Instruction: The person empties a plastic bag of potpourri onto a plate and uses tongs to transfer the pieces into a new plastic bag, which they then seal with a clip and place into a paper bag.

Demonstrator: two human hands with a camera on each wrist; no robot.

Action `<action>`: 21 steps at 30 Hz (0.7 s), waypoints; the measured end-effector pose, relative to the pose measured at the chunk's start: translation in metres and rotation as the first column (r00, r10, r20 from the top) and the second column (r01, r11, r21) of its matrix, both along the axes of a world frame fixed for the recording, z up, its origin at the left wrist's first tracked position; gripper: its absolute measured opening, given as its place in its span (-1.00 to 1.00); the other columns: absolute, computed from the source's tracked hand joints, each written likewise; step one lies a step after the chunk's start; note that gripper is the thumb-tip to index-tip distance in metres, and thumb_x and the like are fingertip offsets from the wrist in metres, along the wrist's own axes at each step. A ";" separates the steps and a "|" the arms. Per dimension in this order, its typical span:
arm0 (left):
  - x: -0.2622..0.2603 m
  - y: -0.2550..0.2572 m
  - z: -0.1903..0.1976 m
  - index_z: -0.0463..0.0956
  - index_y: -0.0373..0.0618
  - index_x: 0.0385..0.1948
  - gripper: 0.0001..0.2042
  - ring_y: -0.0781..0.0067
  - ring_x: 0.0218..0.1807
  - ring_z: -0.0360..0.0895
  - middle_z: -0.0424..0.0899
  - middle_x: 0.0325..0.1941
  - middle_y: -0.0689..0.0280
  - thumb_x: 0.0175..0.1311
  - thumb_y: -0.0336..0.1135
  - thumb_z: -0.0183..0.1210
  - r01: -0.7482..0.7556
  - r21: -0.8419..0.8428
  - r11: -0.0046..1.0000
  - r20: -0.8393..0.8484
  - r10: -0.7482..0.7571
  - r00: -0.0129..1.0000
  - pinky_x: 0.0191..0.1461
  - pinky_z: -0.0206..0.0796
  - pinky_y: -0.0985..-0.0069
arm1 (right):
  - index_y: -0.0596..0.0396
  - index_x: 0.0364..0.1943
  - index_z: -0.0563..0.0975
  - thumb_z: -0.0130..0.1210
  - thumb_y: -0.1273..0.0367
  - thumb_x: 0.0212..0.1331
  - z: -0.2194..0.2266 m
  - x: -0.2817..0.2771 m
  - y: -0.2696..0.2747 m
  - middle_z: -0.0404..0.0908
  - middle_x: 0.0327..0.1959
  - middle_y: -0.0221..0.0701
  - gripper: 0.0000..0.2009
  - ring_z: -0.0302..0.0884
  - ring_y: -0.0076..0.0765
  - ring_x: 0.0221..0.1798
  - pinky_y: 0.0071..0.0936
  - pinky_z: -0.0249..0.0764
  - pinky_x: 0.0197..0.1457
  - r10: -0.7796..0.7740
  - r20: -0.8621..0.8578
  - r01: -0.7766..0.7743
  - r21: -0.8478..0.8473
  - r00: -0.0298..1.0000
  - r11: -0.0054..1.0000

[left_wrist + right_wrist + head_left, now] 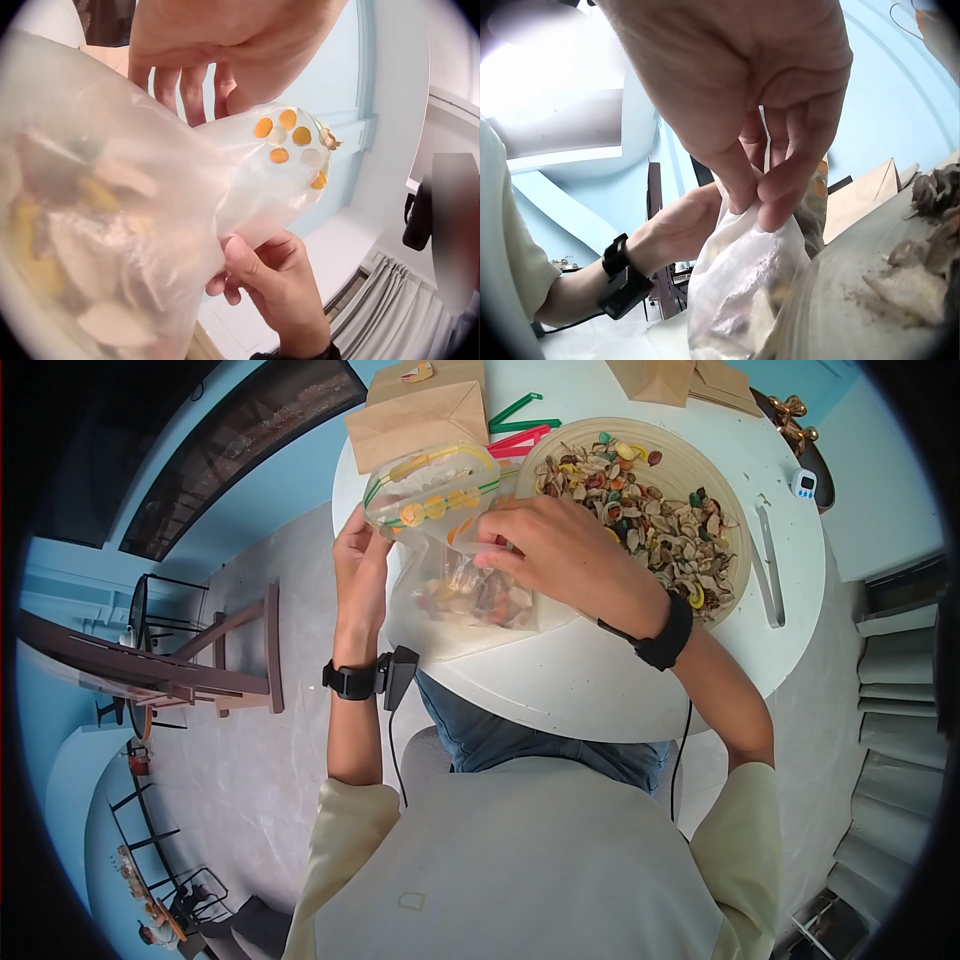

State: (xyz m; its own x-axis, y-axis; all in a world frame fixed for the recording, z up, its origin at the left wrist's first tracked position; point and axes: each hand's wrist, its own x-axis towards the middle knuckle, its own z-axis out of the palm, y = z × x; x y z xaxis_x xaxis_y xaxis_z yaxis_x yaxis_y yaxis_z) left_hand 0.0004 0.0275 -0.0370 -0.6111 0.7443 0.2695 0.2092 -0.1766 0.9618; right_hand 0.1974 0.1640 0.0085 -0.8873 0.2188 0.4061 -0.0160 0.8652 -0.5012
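Note:
A translucent plastic bag point(465, 598) with orange dots near its wide mouth holds dried petals in its lower part, over the table's near left side. My left hand point(360, 565) grips the bag's left edge near the mouth; in the left wrist view its fingers point(191, 94) reach behind the plastic. From the right, my right hand point(565, 550) pinches the bag below the mouth between thumb and fingers, seen close up in the right wrist view. Right beside that hand, a round shallow tray point(742, 550) carries a heap of dried petals and flowers point(670, 540).
Metal tongs point(770, 565) lie right of the tray, with a small white timer point(803, 483) beyond. At the back left stands a brown paper bag point(420, 422), near green clips point(525, 424) and red clips point(518, 442). More paper bags point(650, 378) are at the back edge.

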 end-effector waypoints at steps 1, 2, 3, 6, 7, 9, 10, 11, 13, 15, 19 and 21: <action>0.004 0.000 0.009 0.47 -0.27 0.09 -0.63 0.48 0.11 0.49 0.61 0.07 0.20 0.46 -0.18 -0.03 -0.004 0.003 1.000 0.005 0.004 1.000 0.27 0.26 0.41 | 0.19 -0.46 0.51 0.22 0.30 0.12 0.000 0.000 0.001 0.56 -0.52 -0.20 -0.78 0.52 -0.02 -0.42 -0.18 0.39 -0.34 0.004 0.005 -0.004 0.003 1.000 1.000; 0.008 -0.002 0.021 0.49 -0.28 0.06 -0.68 0.51 0.08 0.50 0.61 0.04 0.23 0.43 -0.24 0.03 0.083 0.107 0.991 0.138 -0.097 0.986 0.22 0.28 0.47 | 0.19 -0.47 0.51 0.23 0.29 0.12 -0.001 -0.001 0.001 0.56 -0.53 -0.21 -0.77 0.52 -0.03 -0.42 -0.18 0.39 -0.34 -0.012 -0.012 0.012 -0.007 1.000 1.000; 0.011 -0.003 0.027 0.51 -0.28 0.02 -0.72 0.55 0.04 0.50 0.62 0.02 0.25 0.40 -0.29 0.08 0.153 0.220 0.963 0.255 -0.209 0.944 0.17 0.30 0.53 | 0.18 -0.47 0.51 0.23 0.28 0.12 -0.001 -0.001 0.001 0.57 -0.53 -0.22 -0.76 0.53 -0.04 -0.42 -0.19 0.39 -0.35 -0.028 -0.029 0.028 -0.018 0.999 0.999; 0.015 -0.005 0.015 0.53 -0.28 -0.04 -0.75 0.61 -0.05 0.50 0.65 -0.10 0.30 0.36 -0.33 0.16 -0.003 0.109 0.994 0.010 0.002 1.000 0.09 0.29 0.62 | 0.18 -0.47 0.52 0.24 0.27 0.12 0.000 -0.003 0.001 0.58 -0.52 -0.24 -0.76 0.54 -0.05 -0.41 -0.20 0.40 -0.34 -0.039 -0.022 0.039 0.000 0.999 0.999; 0.014 -0.005 0.014 0.53 -0.28 -0.04 -0.75 0.61 -0.05 0.50 0.65 -0.10 0.30 0.36 -0.33 0.16 -0.005 0.110 0.994 0.012 0.004 1.000 0.09 0.29 0.62 | 0.18 -0.47 0.52 0.24 0.27 0.12 -0.001 -0.003 0.001 0.58 -0.52 -0.24 -0.76 0.54 -0.05 -0.41 -0.20 0.40 -0.34 -0.037 -0.019 0.037 0.001 0.999 0.999; 0.013 -0.004 0.015 0.55 -0.28 -0.11 -0.79 0.64 -0.15 0.49 0.65 -0.22 0.34 0.34 -0.34 0.18 -0.059 0.040 0.997 -0.019 0.060 0.998 0.03 0.28 0.66 | 0.17 -0.45 0.53 0.26 0.25 0.10 -0.002 -0.003 0.002 0.60 -0.51 -0.28 -0.75 0.54 -0.10 -0.45 -0.25 0.41 -0.37 -0.055 -0.014 0.056 0.061 0.998 0.997; 0.009 -0.006 0.014 0.55 -0.28 -0.11 -0.79 0.64 -0.15 0.49 0.65 -0.22 0.34 0.34 -0.34 0.18 -0.061 0.040 0.997 -0.017 0.062 0.998 0.03 0.28 0.66 | 0.17 -0.45 0.53 0.26 0.25 0.10 0.000 -0.002 0.002 0.60 -0.51 -0.28 -0.75 0.54 -0.10 -0.45 -0.25 0.41 -0.37 -0.053 -0.013 0.054 0.061 0.999 0.997; 0.001 -0.010 0.013 0.55 -0.27 -0.14 -0.81 0.65 -0.16 0.51 0.67 -0.23 0.32 0.33 -0.36 0.19 -0.075 0.119 0.990 0.001 0.075 0.997 0.01 0.29 0.67 | 0.16 -0.44 0.54 0.26 0.25 0.09 0.004 0.000 0.002 0.61 -0.50 -0.30 -0.75 0.53 -0.15 -0.48 -0.29 0.41 -0.38 -0.081 0.007 0.081 0.032 0.997 0.996; 0.008 -0.011 0.027 0.54 -0.27 -0.16 -0.86 0.59 -0.17 0.56 0.69 -0.17 0.21 0.32 -0.44 0.18 -0.137 0.267 0.954 0.002 0.142 0.990 -0.05 0.35 0.66 | 0.15 -0.43 0.54 0.27 0.25 0.08 0.013 0.005 0.003 0.61 -0.50 -0.33 -0.75 0.53 -0.19 -0.50 -0.32 0.41 -0.39 -0.110 0.029 0.110 0.005 0.993 0.994; 0.020 -0.019 0.039 0.52 -0.28 -0.14 -0.83 0.56 -0.12 0.55 0.67 -0.12 0.19 0.30 -0.43 0.20 -0.083 0.291 0.953 -0.040 0.099 0.994 0.01 0.34 0.60 | 0.10 -0.43 0.55 0.24 0.27 0.07 0.019 0.009 0.005 0.60 -0.52 -0.33 -0.81 0.58 -0.11 -0.39 -0.25 0.45 -0.33 -0.136 -0.081 0.131 -0.056 0.987 0.990; 0.025 -0.029 0.031 0.47 -0.30 -0.08 -0.78 0.46 -0.05 0.57 0.65 -0.03 0.11 0.29 -0.46 0.19 -0.010 0.286 0.958 -0.064 0.030 0.997 0.06 0.37 0.53 | 0.07 -0.32 0.58 0.24 0.21 0.06 0.021 0.014 0.018 0.62 -0.47 -0.35 -0.76 0.59 -0.17 -0.37 -0.29 0.46 -0.27 -0.051 0.021 0.051 0.003 0.998 0.999; 0.027 -0.031 0.029 0.46 -0.32 -0.07 -0.79 0.44 -0.04 0.59 0.65 -0.03 0.08 0.31 -0.50 0.15 -0.032 0.260 0.965 -0.059 0.049 0.997 0.07 0.41 0.52 | 0.06 -0.19 0.59 0.22 0.11 0.05 0.021 0.018 0.028 0.62 -0.43 -0.36 -0.65 0.59 -0.24 -0.35 -0.33 0.47 -0.22 0.023 0.132 -0.027 0.034 0.991 0.999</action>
State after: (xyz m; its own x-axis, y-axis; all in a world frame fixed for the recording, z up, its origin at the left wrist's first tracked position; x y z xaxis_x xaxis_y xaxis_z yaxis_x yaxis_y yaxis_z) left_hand 0.0271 -0.0034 -0.0084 -0.6143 0.6189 0.4894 0.2809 -0.4081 0.8686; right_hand 0.2151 0.1923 0.0292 -0.9386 0.1832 0.2924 0.0263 0.8829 -0.4687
